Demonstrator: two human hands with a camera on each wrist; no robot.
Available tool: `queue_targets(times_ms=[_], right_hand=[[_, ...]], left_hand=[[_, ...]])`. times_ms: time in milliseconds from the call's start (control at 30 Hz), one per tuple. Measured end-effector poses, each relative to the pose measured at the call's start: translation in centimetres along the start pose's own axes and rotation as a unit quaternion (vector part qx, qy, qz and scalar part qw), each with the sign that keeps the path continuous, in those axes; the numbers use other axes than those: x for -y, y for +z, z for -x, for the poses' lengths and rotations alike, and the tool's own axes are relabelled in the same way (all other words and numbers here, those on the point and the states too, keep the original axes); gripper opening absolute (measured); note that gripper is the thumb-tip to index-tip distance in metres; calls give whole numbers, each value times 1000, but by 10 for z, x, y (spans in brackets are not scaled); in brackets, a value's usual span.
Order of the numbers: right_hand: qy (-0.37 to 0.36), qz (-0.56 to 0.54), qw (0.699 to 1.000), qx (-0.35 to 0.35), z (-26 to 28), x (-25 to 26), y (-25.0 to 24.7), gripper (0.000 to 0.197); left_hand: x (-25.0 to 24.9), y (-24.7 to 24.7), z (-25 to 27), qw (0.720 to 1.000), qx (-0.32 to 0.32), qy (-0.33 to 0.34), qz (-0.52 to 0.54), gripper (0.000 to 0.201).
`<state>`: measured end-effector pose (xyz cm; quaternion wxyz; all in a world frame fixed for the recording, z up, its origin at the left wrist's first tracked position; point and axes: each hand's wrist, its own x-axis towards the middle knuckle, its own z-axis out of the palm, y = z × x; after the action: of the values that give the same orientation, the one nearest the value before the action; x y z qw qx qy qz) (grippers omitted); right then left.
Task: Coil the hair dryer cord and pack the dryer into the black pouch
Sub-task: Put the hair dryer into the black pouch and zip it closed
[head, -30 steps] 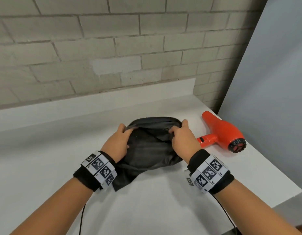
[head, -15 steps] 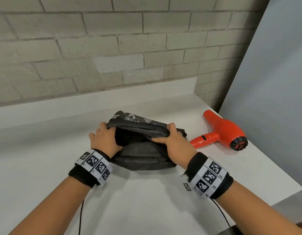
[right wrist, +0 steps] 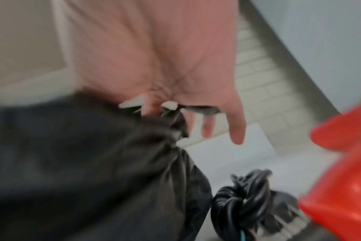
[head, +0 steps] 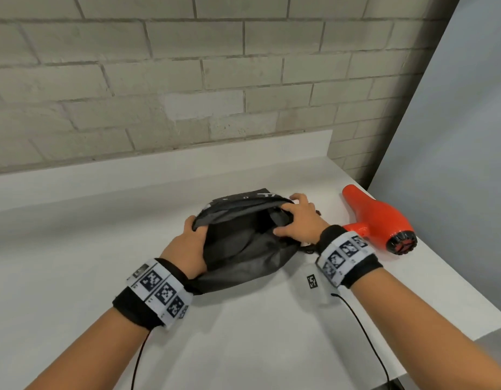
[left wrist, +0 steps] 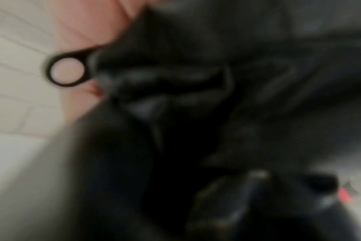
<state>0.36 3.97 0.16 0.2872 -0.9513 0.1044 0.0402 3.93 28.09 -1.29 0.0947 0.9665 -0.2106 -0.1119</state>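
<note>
The black pouch (head: 243, 249) lies mid-counter with its mouth spread. My left hand (head: 187, 246) grips the mouth's left rim, thumb hooked over the edge. My right hand (head: 298, 220) pinches the right rim; in the right wrist view the pouch (right wrist: 93, 163) fabric is bunched in its fingers (right wrist: 153, 107) while two others stick out straight. The orange hair dryer (head: 381, 218) lies on the counter just right of my right wrist. Its black cord (right wrist: 243, 194) sits coiled in a bundle beside the pouch. The left wrist view is blurred: dark fabric (left wrist: 216, 97) and a ring-shaped zipper pull (left wrist: 66, 71).
The white counter (head: 74, 263) ends in a low backsplash below a brick wall. A grey panel (head: 454, 136) stands at the right, close behind the dryer. The counter's right edge runs just past the dryer. Thin sensor cables hang from both wrists.
Both hands have pulled the pouch mouth wider, so its dark inside shows. The right hand shifted to the right rim, nearer the dryer. The dryer has not moved.
</note>
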Motion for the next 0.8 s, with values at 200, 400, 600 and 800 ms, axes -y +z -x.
queue_targets(times_ms=[200,400,600,800], right_hand=[[82,-295,936,-175,16,-38,-27,20],[263,-45,963,-42,21,-80,-13,57],[278,5,960,24,13,-87,-18,58],[293,-188,937,-29,-4,-104,-29,22]], left_hand=[[20,-23,-15,989,-25,-71,124,92],[11,-20,-32,982,-61,-47,174,74],[-9,-9,-34,981,-95,10,169,82],[-10,-10,-33,997,1,-7,76,108]])
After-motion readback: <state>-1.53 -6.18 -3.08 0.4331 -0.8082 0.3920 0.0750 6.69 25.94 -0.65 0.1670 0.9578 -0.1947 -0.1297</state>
